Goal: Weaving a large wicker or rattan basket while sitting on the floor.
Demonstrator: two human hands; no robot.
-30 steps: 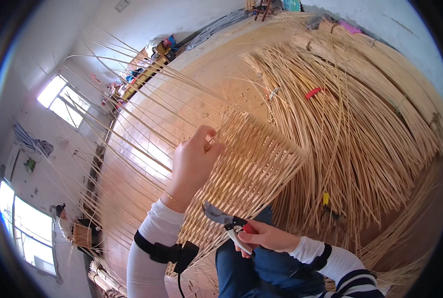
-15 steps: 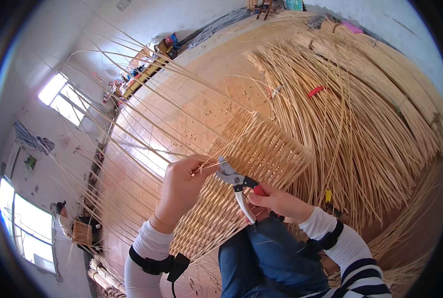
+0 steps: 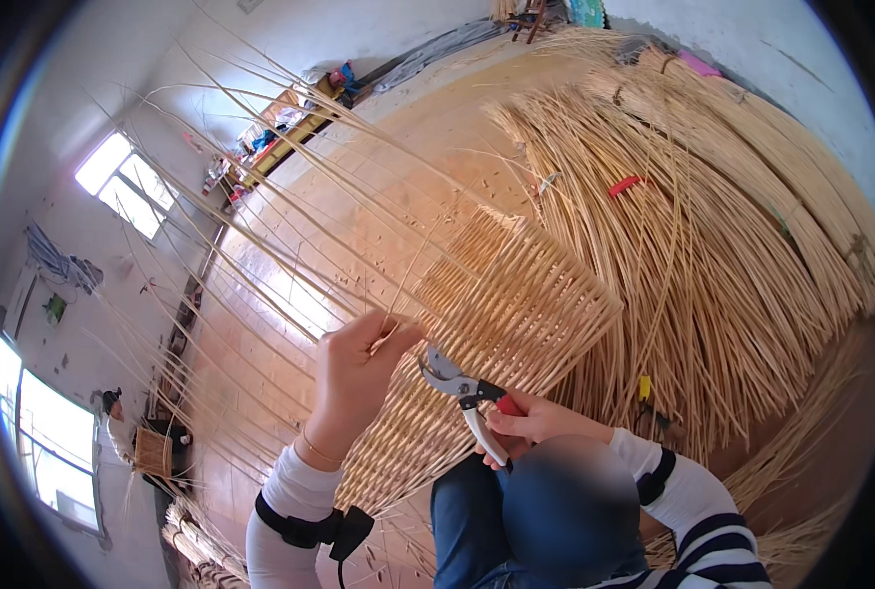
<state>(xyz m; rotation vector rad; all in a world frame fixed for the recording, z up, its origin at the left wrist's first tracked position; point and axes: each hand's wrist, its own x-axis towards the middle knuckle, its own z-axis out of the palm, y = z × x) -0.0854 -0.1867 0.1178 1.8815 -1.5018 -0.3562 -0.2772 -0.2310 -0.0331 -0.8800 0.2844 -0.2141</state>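
A half-woven wicker basket [image 3: 530,299] lies tilted across my lap, with long loose willow-like rods [image 3: 280,260] sticking out from its left edge. At that edge my left hand [image 3: 354,371] is closed in a pinch on a thin wicker rod [image 3: 415,267]; its fingertips partly hide the grip. My right hand [image 3: 547,416] is wrapped around a pair of pruning shears [image 3: 470,394] with one red and one white handle. The shears' blades are spread, just right of my left fingertips and in front of the weave, with nothing visible between them.
Big piles of loose rods [image 3: 673,265] cover the right side, with a red-handled tool [image 3: 624,185] on top. Offcuts lie on the floor [image 3: 408,187]. A low cluttered bench [image 3: 285,142] stands far left. Another person [image 3: 120,432] is beside a basket [image 3: 153,452]. A blurred patch hides part of my lap.
The shears have drawn slightly down and away from my left fingertips, and their blades have spread. My left hand has shifted a little; a thin rod now stands up from its pinch.
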